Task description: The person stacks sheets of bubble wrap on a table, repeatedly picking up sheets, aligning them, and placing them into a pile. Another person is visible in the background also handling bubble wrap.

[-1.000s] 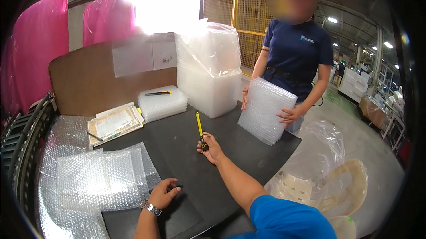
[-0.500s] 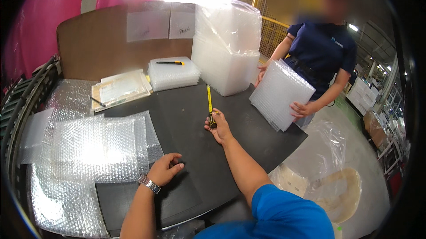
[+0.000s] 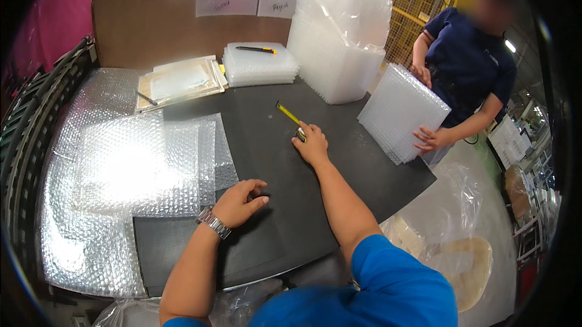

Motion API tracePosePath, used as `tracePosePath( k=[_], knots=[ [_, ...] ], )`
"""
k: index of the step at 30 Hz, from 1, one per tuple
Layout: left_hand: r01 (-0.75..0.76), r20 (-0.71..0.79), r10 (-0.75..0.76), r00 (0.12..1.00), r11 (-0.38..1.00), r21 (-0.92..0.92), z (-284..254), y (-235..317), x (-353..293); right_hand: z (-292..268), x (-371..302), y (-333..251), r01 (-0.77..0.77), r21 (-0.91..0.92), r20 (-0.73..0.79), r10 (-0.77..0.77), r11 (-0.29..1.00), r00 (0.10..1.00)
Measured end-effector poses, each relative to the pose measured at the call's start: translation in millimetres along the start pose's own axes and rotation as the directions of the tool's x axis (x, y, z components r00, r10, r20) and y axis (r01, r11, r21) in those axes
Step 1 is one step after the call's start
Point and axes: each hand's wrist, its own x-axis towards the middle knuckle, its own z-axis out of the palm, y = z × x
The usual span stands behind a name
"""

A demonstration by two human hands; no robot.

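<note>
My right hand [image 3: 312, 144] is closed round a tape measure [image 3: 301, 134], low over the dark mat. A short length of its yellow blade sticks out, pointing away and to the left. My left hand [image 3: 241, 202], a metal watch on its wrist, hovers by the near right corner of the bubble wrap sheets [image 3: 176, 163]. Its fingers are slightly bent, the thumb stands apart, and nothing shows in them. At the right, a co-worker's hands [image 3: 431, 139] hold a tilted stack of bubble wrap pouches [image 3: 401, 114] at the mat's edge.
Toward the back stand a tall stack of bubble wrap pouches [image 3: 336, 54] under clear film and a lower stack [image 3: 257, 69] with a box cutter [image 3: 256, 50] on top. Papers on a board [image 3: 182, 82] lie with a pen [image 3: 145, 97]. A roller conveyor [image 3: 48, 102] runs along the left.
The tape measure has turned; its blade points more to the left than before, and my right hand is now more over its top. The co-worker's upper hand has moved onto the stack's top edge.
</note>
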Motion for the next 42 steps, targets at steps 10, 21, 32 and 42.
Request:
tracePosePath(
  k=[10,21,32,42],
  knots=[
    [0.009,0.022,-0.009,1.000,1.000,-0.003,-1,-2,-1,10,-3,9,0.137,0.098,-0.007,-0.137,0.986,0.991],
    [-0.136,-0.051,0.137,0.989,0.990,0.035,2,1,1,4,-12,-34,0.551,-0.040,-0.406,-0.518,0.834,0.753],
    [-0.288,-0.475,0.299,0.827,0.953,0.099,-25,12,-4,36,-21,-155,-0.549,0.716,0.656,-0.147,0.430,0.740],
    [-0.306,-0.307,0.336,0.890,0.941,0.143,-5,15,-1,83,-42,-165,-0.566,0.824,0.547,-0.256,-0.001,0.797]
  ],
)
